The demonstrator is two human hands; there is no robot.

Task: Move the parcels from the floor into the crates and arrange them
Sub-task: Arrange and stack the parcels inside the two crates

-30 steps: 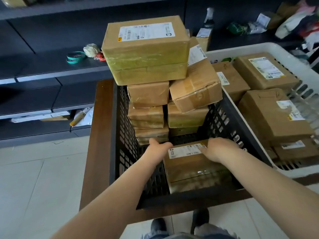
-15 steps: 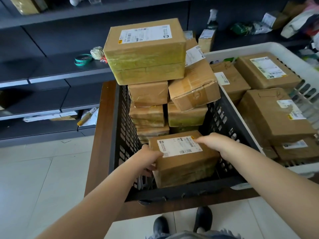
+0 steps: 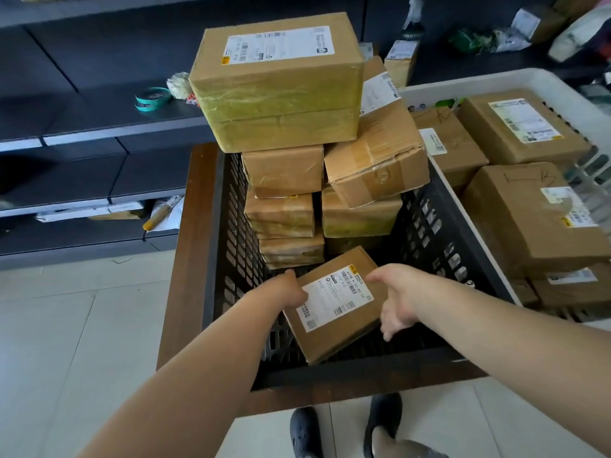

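A small brown parcel [image 3: 334, 304] with a white label lies tilted in the near end of the black crate [image 3: 433, 226]. My left hand [image 3: 286, 289] grips its left edge. My right hand [image 3: 395, 299] is at its right edge with fingers spread, touching or just off the cardboard. Behind it rises a stack of taped parcels [image 3: 284, 190], topped by a large box [image 3: 277, 84] and a leaning box [image 3: 377, 160]. The white crate [image 3: 496, 82] on the right holds several labelled parcels [image 3: 535, 216].
Both crates rest on a brown wooden table [image 3: 185, 259]. Dark shelving [image 3: 82, 127] behind carries tape rolls, a bottle and loose packets. Pale tiled floor [image 3: 66, 342] lies on the left, and my dark shoes [image 3: 344, 424] show at the bottom.
The small parcel has been lifted from flat on the crate floor and turned, so its label now faces up at an angle. My right hand has loosened and opened beside it.
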